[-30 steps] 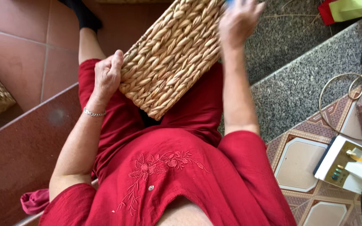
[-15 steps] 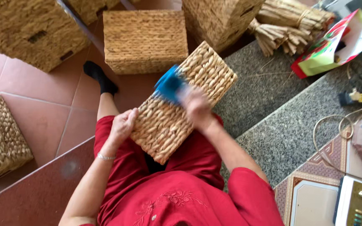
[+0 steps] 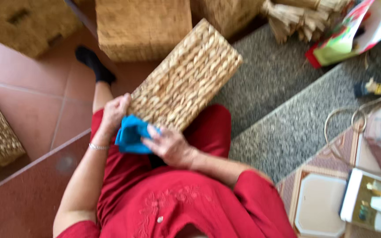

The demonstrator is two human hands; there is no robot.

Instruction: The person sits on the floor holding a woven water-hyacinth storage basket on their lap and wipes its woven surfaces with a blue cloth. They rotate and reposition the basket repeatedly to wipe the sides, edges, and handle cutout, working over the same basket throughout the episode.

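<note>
Since half a second ago my right hand [image 3: 169, 145] slid the blue cloth [image 3: 131, 135] to the woven basket [image 3: 186, 77]'s near end; both grips pinch it, left hand [image 3: 114, 112] at that corner; far end seems wiped

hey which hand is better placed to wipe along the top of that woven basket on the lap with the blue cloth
Right, probably. The right hand lies over the blue cloth at the near end of the woven basket, free to sweep. The left hand also touches the cloth but grips the basket's corner, steadying it.
</note>
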